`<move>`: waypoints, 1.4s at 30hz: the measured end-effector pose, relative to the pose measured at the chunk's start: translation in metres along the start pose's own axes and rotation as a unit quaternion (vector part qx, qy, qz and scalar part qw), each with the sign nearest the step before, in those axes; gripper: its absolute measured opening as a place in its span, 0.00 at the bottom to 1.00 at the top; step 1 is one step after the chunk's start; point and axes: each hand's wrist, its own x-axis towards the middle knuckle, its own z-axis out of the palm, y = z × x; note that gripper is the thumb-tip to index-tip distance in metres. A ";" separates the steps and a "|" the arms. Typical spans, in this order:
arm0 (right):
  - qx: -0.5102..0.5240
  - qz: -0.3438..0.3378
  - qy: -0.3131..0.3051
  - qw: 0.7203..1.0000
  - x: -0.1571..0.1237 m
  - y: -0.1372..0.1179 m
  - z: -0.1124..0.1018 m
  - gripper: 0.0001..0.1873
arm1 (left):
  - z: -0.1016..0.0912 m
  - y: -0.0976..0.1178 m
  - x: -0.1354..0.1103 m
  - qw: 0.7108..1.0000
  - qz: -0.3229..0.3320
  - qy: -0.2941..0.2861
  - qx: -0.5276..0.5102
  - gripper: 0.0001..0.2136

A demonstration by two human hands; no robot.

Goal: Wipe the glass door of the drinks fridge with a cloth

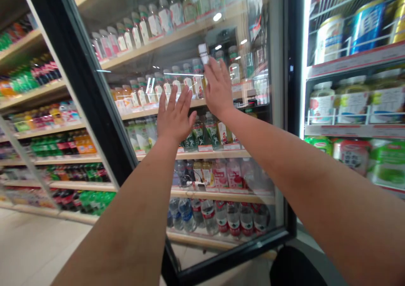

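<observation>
A black-framed glass door (234,254) of a drinks cooler stands swung open in front of me. My left hand (175,115) lies against its glass with fingers spread, holding nothing. Higher and to the right, my right hand (218,87) is flat at the glass, its fingers stretched out and close together. A small white and grey piece (203,54) shows at its fingertips; whether the hand touches it, or it is a reflection, I cannot tell. Through the pane I see shelves of bottled drinks (164,18), overlaid with reflections of lights.
On the right, the lit cooler holds cans (367,24), bottled drinks (352,98) and green packs (390,161) on wire-fronted shelves. Long shelves of soda bottles (52,149) run along the left. Water bottles (209,216) stand low behind the glass. Pale floor tiles (25,244) lie below.
</observation>
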 end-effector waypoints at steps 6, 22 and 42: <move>0.028 0.078 0.068 0.994 0.029 0.009 0.006 0.32 | 0.003 -0.001 -0.001 0.999 -0.028 0.028 -0.011 0.36; -0.070 0.099 0.034 0.992 0.006 0.005 -0.008 0.32 | 0.005 -0.001 0.000 0.995 -0.080 -0.002 -0.059 0.35; -0.090 -0.050 -0.144 0.984 -0.028 -0.003 -0.018 0.33 | 0.020 -0.007 0.005 0.992 -0.078 -0.050 0.081 0.39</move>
